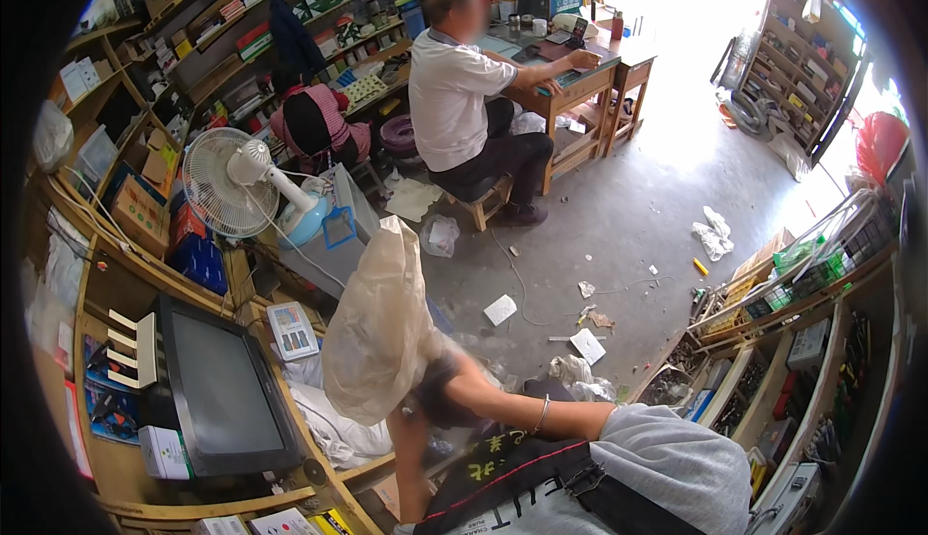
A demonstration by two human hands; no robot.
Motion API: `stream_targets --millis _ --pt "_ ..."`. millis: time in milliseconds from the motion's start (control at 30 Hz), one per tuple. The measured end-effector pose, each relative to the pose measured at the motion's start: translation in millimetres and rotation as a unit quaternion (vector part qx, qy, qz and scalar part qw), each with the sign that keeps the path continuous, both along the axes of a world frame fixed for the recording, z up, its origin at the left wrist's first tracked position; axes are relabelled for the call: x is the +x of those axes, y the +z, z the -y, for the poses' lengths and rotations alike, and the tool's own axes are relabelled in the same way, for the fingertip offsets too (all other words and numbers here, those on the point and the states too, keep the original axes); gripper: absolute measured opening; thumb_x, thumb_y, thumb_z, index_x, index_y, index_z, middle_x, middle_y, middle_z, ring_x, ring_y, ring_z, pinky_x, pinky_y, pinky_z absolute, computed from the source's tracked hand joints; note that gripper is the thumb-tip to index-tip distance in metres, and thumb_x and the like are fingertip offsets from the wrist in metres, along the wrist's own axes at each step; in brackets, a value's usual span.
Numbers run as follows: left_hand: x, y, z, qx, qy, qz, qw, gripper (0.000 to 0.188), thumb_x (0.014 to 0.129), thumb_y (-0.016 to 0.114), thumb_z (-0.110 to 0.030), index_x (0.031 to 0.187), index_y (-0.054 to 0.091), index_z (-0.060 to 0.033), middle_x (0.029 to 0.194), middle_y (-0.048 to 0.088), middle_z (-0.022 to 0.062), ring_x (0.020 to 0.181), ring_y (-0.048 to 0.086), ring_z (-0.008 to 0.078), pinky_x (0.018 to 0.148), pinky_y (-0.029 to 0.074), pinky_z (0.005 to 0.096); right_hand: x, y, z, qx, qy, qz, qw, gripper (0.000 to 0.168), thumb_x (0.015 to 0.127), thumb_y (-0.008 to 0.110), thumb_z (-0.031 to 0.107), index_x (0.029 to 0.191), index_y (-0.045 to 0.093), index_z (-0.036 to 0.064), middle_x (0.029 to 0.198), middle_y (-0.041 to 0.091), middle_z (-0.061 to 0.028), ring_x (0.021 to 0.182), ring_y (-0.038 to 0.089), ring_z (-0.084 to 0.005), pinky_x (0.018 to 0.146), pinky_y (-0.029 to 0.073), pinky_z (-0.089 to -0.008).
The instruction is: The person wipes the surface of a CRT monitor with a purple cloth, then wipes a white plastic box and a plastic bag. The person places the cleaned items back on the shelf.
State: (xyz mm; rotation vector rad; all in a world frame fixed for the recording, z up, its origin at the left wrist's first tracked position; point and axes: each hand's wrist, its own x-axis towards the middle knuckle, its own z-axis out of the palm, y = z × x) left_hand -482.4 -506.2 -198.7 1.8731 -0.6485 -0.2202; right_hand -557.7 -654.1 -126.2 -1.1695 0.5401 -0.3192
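A large, pale, translucent plastic bag stands up in front of me, puffed out at its lower left and gathered towards my right hand. My right hand, blurred, is at the gathered edge of the bag; a bracelet circles that wrist. Below the bag, my left hand is blurred and its fingers do not show clearly. A dark, blurred thing lies between the two hands; I cannot tell what it is.
A monitor and a boxed device are at left, with a white fan beyond. One person sits at a wooden desk; another bends by the shelves. Litter dots the floor. Divided wooden bins stand at right.
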Motion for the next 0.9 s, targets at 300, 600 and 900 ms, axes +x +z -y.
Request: stream_targets --millis 300,600,900 --pt "-9.8 18.8 1.2 0.034 0.003 -0.012 0.999 0.026 0.094 0.05 -0.014 0.107 0.058 0.0071 0.092 0.065 0.0164 0.084 0.062 0.0208 0.07 0.05 0.0314 -2.4 -0.1 2.0 0.007 0.006 -0.03 1.0 0.043 0.078 0.054 0.002 0.121 0.055 0.005 0.108 0.064 -0.0098 0.099 0.057 -0.0167 0.088 0.043 -0.0286" --pt "-4.0 2.5 -8.0 0.053 -0.009 -0.046 0.998 0.029 0.077 0.06 0.003 0.105 0.055 -0.0005 0.106 0.052 0.0105 0.097 0.054 0.021 0.086 0.046 0.0333 -0.8 -13.0 2.3 0.003 0.031 -0.002 1.0 0.044 0.077 0.055 0.002 0.121 0.056 0.006 0.108 0.064 -0.0087 0.1 0.057 -0.0163 0.088 0.042 -0.0278" --pt "-5.7 6.6 -6.9 0.06 0.001 -0.038 0.997 0.027 0.077 0.061 0.003 0.104 0.055 -0.0003 0.104 0.052 0.0106 0.095 0.054 0.0202 0.085 0.046 0.0331 -1.5 -7.8 1.4 -0.007 0.019 -0.022 1.0 0.044 0.076 0.054 0.002 0.12 0.056 0.006 0.107 0.064 -0.0095 0.099 0.057 -0.0168 0.088 0.043 -0.0285"
